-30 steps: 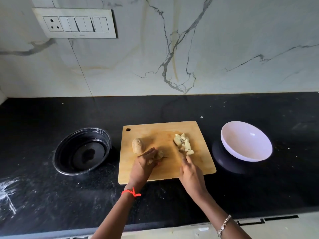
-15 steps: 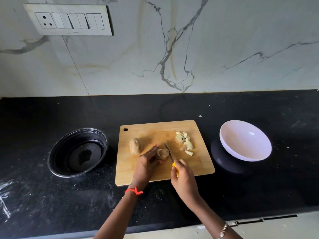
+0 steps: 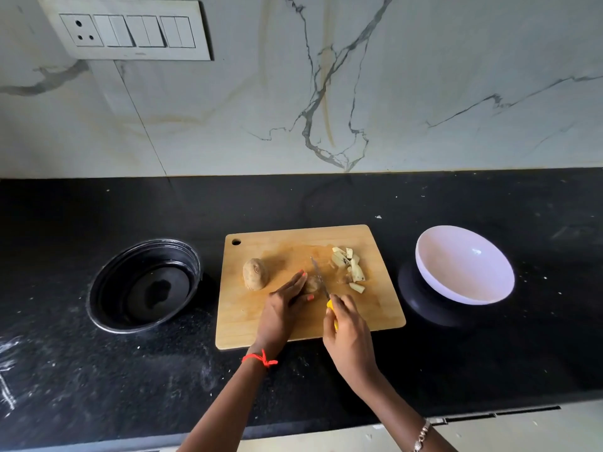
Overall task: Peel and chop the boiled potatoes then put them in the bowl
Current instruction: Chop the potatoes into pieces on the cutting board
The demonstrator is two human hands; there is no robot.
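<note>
Two hands work at the middle of the chopping board (image 3: pixel 293 327), which lies on the black worktop (image 3: pixel 98 386) between a dark round pan (image 3: pixel 145 285) toward the left edge and the white bowl (image 3: pixel 463 265) toward the right. The left hand (image 3: pixel 287 305) pins a small potato (image 3: pixel 311 283) between outstretched fingers and thumb, apparently to stop it rolling. The right hand (image 3: pixel 349 334) is closed round the yellow handle of a knife (image 3: pixel 319 277), whose blade lies against the potato's right side, clear of the fingertips. Cut pieces (image 3: pixel 350 269) are heaped near the board's far right corner, the side nearest the bowl (a short sweep away, by the look of it). One whole potato (image 3: pixel 255 274), in its skin, waits at the board's left side. Nothing shows inside the bowl.
</note>
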